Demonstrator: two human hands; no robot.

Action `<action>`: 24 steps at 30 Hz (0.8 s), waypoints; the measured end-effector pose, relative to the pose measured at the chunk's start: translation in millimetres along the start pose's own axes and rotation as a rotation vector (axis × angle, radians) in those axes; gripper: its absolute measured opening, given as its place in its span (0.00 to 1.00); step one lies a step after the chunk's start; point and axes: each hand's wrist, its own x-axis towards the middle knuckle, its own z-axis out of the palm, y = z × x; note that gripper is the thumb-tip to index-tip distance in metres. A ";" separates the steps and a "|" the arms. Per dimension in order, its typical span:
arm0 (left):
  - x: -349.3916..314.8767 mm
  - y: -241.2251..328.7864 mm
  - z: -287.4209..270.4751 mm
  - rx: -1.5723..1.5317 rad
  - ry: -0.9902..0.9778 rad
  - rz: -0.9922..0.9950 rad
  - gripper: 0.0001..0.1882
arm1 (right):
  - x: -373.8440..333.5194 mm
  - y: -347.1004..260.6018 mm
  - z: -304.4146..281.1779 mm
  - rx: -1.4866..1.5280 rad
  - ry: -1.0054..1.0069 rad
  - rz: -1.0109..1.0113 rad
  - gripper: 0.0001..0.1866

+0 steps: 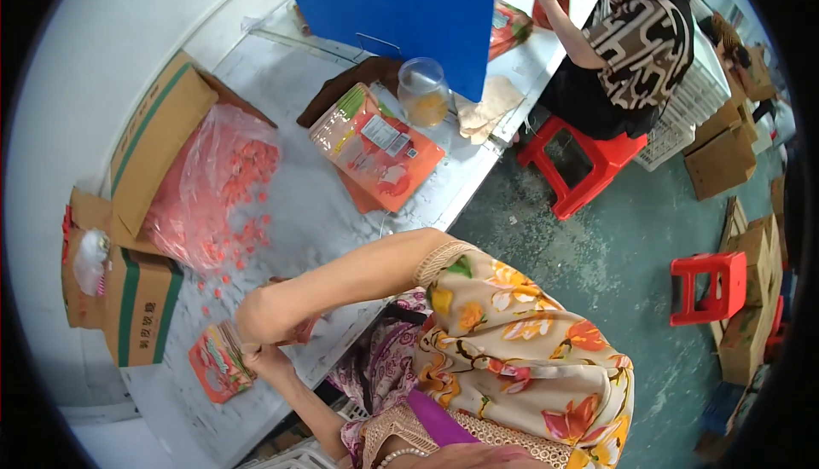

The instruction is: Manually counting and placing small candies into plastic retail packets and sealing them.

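Observation:
My left hand (271,363) has its fingers closed on the edge of a red printed pouch (218,365), low over the near part of the white table. My right arm (341,286) reaches across above it from a floral sleeve. The bend of that arm hides most of my right hand, so its fingers cannot be made out. A reddish piece of packaging (302,331) shows just under this arm. Beyond my hands, loose red pieces (247,234) spill from a clear plastic bag (192,200) lying in an opened cardboard box (162,149).
Flat red pouches (380,149) lie stacked beside a clear plastic tub (422,94). A blue panel (401,8) stands across the table. Past it, a co-worker in a patterned top (640,43) sits on a red stool (584,158), holding a pouch. Another red stool (710,288) and cardboard boxes (721,162) stand on the green floor.

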 end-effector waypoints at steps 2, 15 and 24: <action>-4.9 18.0 23.0 -0.095 0.005 -0.084 0.04 | 1.4 16.8 -6.3 0.061 -0.478 0.021 0.13; -7.8 61.6 48.8 -0.166 0.052 -0.162 0.05 | -26.8 22.5 -10.6 0.183 -0.357 0.275 0.24; 4.8 69.3 36.0 -0.137 -0.041 -0.117 0.11 | -19.0 9.9 5.7 0.106 0.170 0.141 0.14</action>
